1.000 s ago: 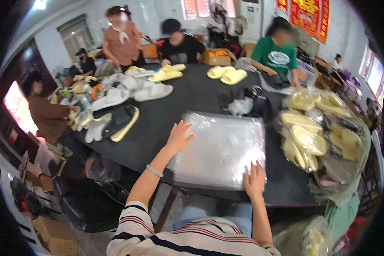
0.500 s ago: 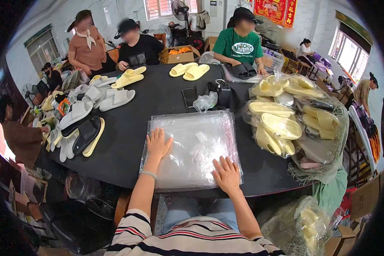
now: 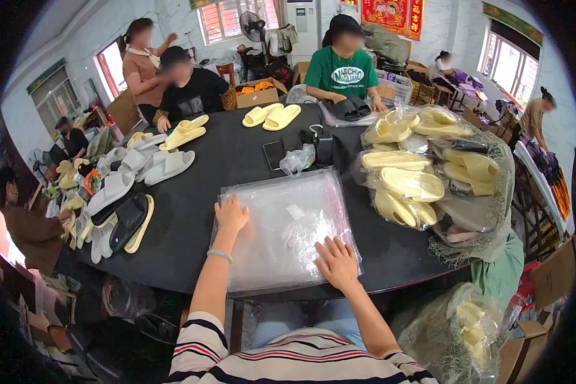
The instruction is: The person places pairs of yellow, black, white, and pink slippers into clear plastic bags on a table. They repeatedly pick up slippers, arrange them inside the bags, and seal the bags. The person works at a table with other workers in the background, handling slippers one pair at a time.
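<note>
A stack of clear plastic bags [image 3: 288, 224] lies flat on the black table [image 3: 192, 211] in front of me. My left hand [image 3: 230, 214] rests palm down on the stack's near left part, fingers spread. My right hand [image 3: 337, 262] presses flat on the stack's near right corner, close to the table edge. Neither hand holds anything.
A pile of bagged yellow slippers [image 3: 422, 166] fills the right side. Loose white, black and yellow slippers [image 3: 125, 198] crowd the left. A phone [image 3: 274, 153] and crumpled bag [image 3: 299, 159] lie beyond the stack. People sit or stand around the far edge, with a mesh sack [image 3: 461, 326] at lower right.
My view has shifted and the table sits closer. Both hands have slid over the plastic stack; the right hand moved from the table edge up onto its near right corner.
</note>
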Motion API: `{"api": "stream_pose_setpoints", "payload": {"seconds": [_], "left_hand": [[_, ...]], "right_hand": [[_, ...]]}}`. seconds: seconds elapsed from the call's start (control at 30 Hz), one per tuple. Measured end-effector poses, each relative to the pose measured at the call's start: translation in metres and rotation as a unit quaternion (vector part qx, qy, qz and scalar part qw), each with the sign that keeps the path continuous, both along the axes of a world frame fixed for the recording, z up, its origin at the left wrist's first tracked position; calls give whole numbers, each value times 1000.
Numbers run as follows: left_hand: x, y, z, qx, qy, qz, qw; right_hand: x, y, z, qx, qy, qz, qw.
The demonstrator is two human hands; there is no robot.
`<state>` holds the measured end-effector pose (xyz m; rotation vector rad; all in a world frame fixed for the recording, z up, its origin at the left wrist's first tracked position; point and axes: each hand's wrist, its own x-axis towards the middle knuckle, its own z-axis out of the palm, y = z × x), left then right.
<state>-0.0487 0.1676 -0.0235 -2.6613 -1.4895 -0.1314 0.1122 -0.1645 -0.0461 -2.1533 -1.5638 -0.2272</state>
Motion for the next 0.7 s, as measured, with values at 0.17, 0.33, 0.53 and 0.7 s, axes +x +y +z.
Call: {"api": "stream_pose_setpoints", "payload": {"seconds": [0.17,0.33,0.53,0.7], "left_hand": [[14,1,-31,90,-146,-99,980],[16,5,-53,34,-188,-149,970],[22,-2,-46,-26,-74,-101,992],[14,5,-41,-41,-61,-109,991]], "right_hand": [[1,1,-1,8,2,10,1000],[3,-2,-6,-24,-4,2,1000],[3,-5,-7,-20,-5,-5,1000],[3,-4,-8,0,2,0,1000]]}}
